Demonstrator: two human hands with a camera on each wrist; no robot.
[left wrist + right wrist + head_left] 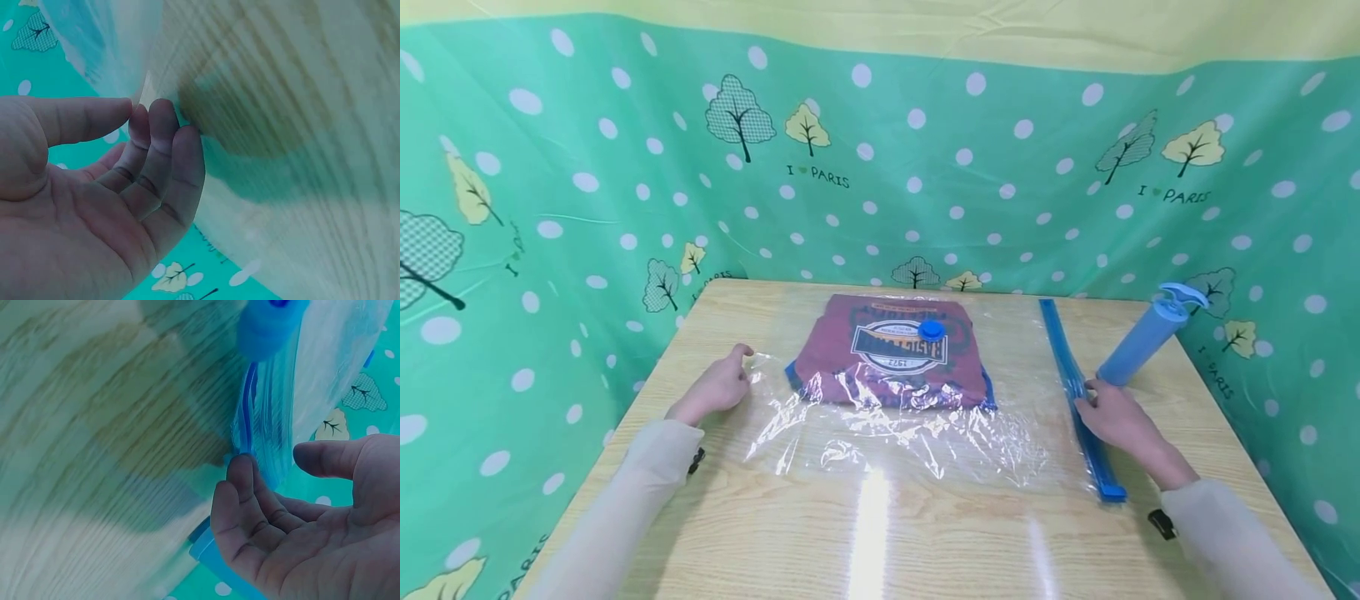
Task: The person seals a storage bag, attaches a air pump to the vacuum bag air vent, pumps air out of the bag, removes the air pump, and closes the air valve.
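Observation:
A clear plastic storage bag [880, 442] lies flat on the table with a folded maroon garment [842, 333] inside, its printed logo upside down from here. My left hand [721, 385] pinches the bag's left edge between thumb and fingertips. In the left wrist view, the thumb [94, 119] meets a fingertip at the film. My right hand [1116, 415] holds the bag's blue zip strip [1063, 350] at the right end. The right wrist view shows the strip between the thumb and curled fingers. A blue slider [1112, 493] sits at the strip's near end.
A blue hand pump [1138, 343] with a T-shaped handle leans up just beyond my right hand. On the bag's top is a round blue valve [931, 331]. Green dotted curtains [910, 167] surround the wooden table [775, 533] at the back and sides.

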